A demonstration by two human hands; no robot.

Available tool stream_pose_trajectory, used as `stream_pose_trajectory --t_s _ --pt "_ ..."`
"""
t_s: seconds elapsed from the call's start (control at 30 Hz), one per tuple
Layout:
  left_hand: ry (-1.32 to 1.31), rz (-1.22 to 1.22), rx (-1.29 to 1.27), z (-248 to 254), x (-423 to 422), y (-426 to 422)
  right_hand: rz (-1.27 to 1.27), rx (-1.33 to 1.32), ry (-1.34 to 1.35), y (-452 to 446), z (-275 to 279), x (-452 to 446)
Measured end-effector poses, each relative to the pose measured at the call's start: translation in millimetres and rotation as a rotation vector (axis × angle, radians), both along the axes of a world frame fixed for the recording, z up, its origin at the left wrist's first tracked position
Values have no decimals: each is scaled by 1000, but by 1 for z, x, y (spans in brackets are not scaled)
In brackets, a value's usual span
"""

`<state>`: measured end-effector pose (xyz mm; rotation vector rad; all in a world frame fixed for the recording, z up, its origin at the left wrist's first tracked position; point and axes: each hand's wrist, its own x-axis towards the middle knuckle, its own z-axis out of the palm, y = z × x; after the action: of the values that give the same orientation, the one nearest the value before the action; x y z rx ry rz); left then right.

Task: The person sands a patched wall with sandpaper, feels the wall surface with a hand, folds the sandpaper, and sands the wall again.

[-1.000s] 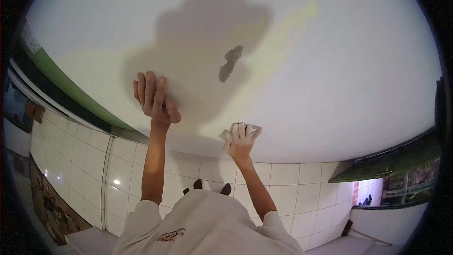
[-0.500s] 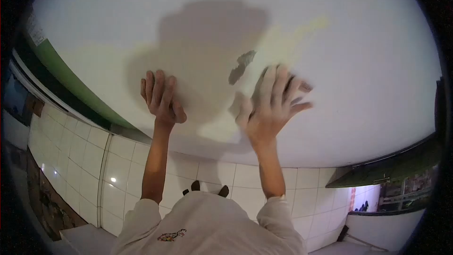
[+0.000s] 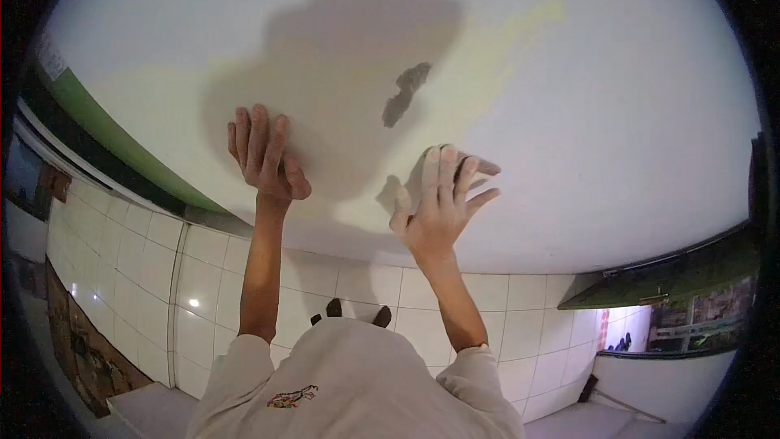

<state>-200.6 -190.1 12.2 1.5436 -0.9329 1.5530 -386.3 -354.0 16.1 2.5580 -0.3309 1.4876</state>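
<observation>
White wall [image 3: 617, 130] meets tiled floor [image 3: 520, 332], left hand [image 3: 268, 164] spread, right hand [image 3: 439, 203] gripping flat pad [image 3: 488, 167].

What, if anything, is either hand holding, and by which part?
The right hand has a thin flat piece under its fingers, one edge sticking out past them; most of it is hidden. The left hand, at the wall, shows nothing held.

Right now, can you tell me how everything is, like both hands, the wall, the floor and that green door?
Left hand: up at the wall, nothing seen in it.
Right hand: fingers spread, holding the flat piece.
Flat piece: partly hidden by the fingers.
Wall: pale, with yellowish areas.
Dark patch: rough-edged.
Floor: tiled, shiny in spots.
Green door: seems open.
</observation>
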Motion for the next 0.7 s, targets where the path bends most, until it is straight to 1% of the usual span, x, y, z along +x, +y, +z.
stream_pose_trajectory --t_s 0.07,0.13,0.17,0.23,0.27,0.33,0.37,0.4,0.5,0.57,0.6,0.63,0.7 --pt "-9 -11 0 0 -1 -2 -4 24 28 3 -38 -7" --pt "-20 -18 -2 3 -3 -2 8 112 182 7 -73 -14" --pt "-27 -19 -3 4 -4 -2 5 112 172 8 -89 -19" --pt "-27 -17 8 2 -5 -2 53 461 348 11 -111 -20" --pt "-14 -8 15 2 -5 -2 57 455 339 9 -116 -18" --pt "-18 15 23 1 -3 -3 35 399 237 7 -121 -12" --pt "-9 17 32 0 -4 -2 -7 271 170 7 -118 -8" --pt "5 18 42 1 -5 -2 -2 267 166 6 -115 -6" --pt "3 27 33 3 -5 -2 -64 232 108 13 -49 -3" --pt "3 16 24 0 -2 -2 -122 159 23 9 5 8" --pt "-16 6 1 0 0 -2 -98 137 -68 5 21 16" --pt "-17 9 5 2 -2 -2 -70 181 -54 6 61 18" --pt "-10 13 9 1 0 -1 -77 34 -130 2 113 25"
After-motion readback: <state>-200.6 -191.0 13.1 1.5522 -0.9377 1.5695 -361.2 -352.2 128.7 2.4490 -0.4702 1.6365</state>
